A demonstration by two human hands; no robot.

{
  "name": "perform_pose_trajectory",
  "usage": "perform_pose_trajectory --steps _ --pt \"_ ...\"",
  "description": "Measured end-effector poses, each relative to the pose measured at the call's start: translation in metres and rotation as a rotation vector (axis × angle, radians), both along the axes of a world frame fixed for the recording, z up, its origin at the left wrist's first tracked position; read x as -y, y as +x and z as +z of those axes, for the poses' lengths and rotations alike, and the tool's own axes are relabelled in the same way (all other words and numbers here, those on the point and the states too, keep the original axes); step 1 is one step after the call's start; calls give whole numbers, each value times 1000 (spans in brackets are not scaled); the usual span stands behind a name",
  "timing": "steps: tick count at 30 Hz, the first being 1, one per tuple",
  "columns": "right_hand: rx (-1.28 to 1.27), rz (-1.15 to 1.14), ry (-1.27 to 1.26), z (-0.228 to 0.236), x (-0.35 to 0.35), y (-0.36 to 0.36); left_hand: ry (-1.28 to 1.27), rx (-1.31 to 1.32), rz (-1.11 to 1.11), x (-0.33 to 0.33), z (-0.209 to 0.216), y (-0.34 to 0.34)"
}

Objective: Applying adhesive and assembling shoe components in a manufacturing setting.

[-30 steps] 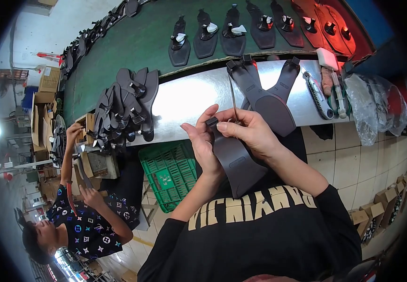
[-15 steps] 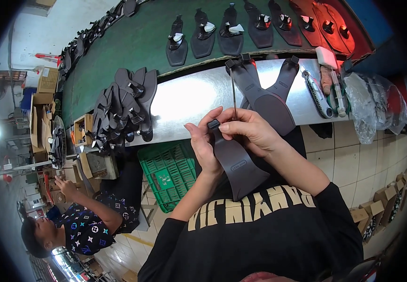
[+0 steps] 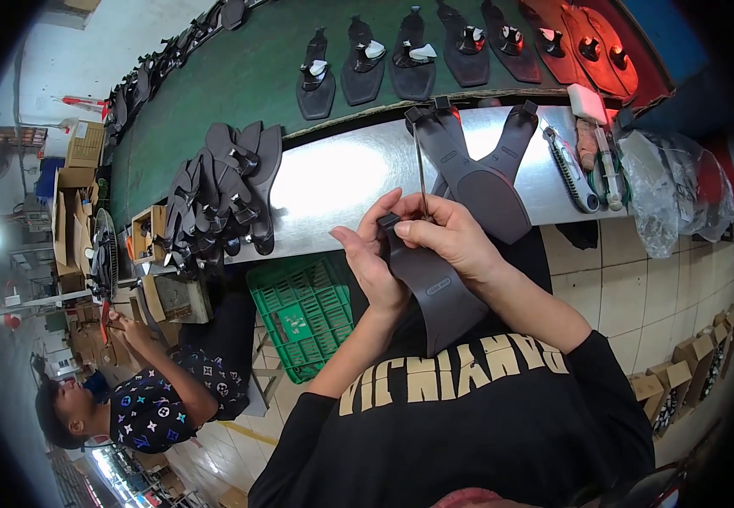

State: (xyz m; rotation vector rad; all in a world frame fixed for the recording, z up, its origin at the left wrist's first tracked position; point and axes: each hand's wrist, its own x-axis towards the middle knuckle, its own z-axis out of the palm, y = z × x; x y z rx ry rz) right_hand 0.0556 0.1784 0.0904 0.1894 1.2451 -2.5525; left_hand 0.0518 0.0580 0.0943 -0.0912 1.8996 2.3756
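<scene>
Before my chest, both hands are on a dark brown shoe sole, its narrow end with a black block-like heel piece turned up. My left hand curls around that end from the left, thumb raised off it. The right hand is closed, thumb pressed by the heel piece. A thin metal rod sticks up out of its fingers; its lower end is hidden. Just beyond, several similar brown soles lie crossed on the shiny metal bench.
Dark heeled sandals are heaped at left. Sandal soles line the green belt. A box cutter, a white block and a plastic bag are at right. A green crate stands below; a co-worker is at left.
The sole has tilted slightly in my hands, its wide end shifting right. My hands stay almost in place. The co-worker's arms and head have moved a little.
</scene>
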Motion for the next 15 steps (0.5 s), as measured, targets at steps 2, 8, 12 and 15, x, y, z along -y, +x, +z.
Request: perform_pose_trajectory --steps 2,8,12,15 --pt "-81 23 173 -2 -1 0 41 55 6 0 -1 -5" --pt "-650 -187 981 6 -25 2 121 172 -94 22 10 -19" --pt "-839 -90 1197 15 -31 9 82 309 -110 20 14 -15" --pt "-866 -78 1301 11 -33 12 138 315 -151 22 7 -15"
